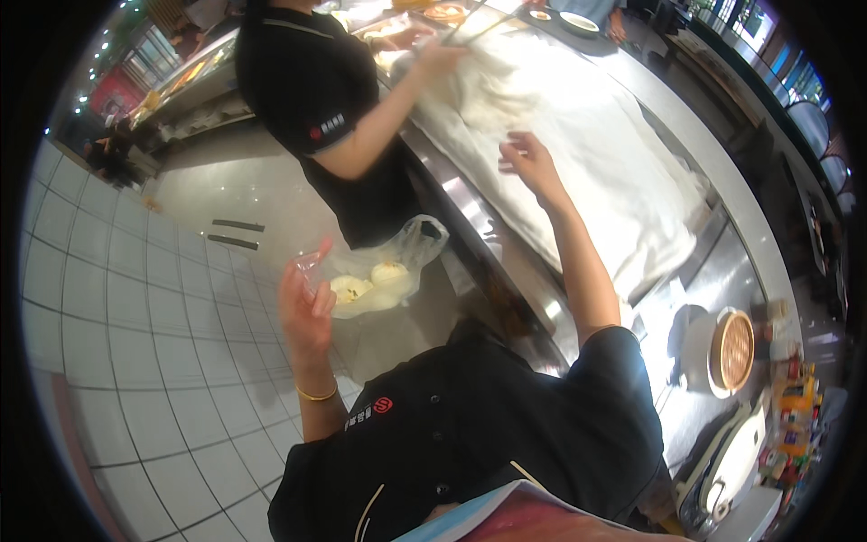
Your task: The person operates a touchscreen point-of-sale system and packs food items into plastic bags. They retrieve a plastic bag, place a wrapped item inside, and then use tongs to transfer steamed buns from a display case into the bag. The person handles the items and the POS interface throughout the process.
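My left hand [308, 305] grips a thin clear plastic bag [425, 254] with two round pale steamed buns [369, 281] in its bottom. A small clear-and-pink plastic piece [311, 267] shows between the same fingers, too blurred to name. My right hand [532, 162] hovers over a large white cloth [603, 162] spread on the counter. Its fingers are loosely bent and apart, and I see nothing in them.
A co-worker in a black shirt [305, 74] stands ahead, holding long tongs or chopsticks [488, 27] over the cloth. At right on the steel counter [735, 251] are a pot with a bamboo lid [731, 352], a white-lidded appliance [728, 461] and bottles [792, 420]. White tiled wall [156, 352] stands left.
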The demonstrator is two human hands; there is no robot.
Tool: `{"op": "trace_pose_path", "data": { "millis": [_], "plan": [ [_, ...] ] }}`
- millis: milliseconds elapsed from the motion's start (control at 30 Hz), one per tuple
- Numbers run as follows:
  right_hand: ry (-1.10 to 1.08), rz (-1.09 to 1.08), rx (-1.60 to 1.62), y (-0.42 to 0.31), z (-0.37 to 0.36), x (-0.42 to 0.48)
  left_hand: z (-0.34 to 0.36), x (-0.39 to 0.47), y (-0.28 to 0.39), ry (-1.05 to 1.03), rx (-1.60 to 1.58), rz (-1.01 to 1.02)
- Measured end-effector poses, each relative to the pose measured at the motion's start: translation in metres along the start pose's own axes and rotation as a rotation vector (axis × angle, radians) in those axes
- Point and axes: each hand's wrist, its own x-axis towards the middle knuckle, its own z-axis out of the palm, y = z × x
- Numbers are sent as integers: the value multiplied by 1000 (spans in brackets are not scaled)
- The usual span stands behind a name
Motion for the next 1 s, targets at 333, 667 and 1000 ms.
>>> {"op": "trace_pose_path", "data": {
  "millis": [333, 667, 1000],
  "plan": [
    [1124, -506, -791, -60, 40, 134, -50, 112, -12, 195, -34, -104],
    [133, -109, 280, -8, -15, 191, -125, 196, -29, 27, -21, -393],
    [-144, 40, 819, -23, 63, 310, -157, 243, -20, -10, 26, -587]
  ]
}}
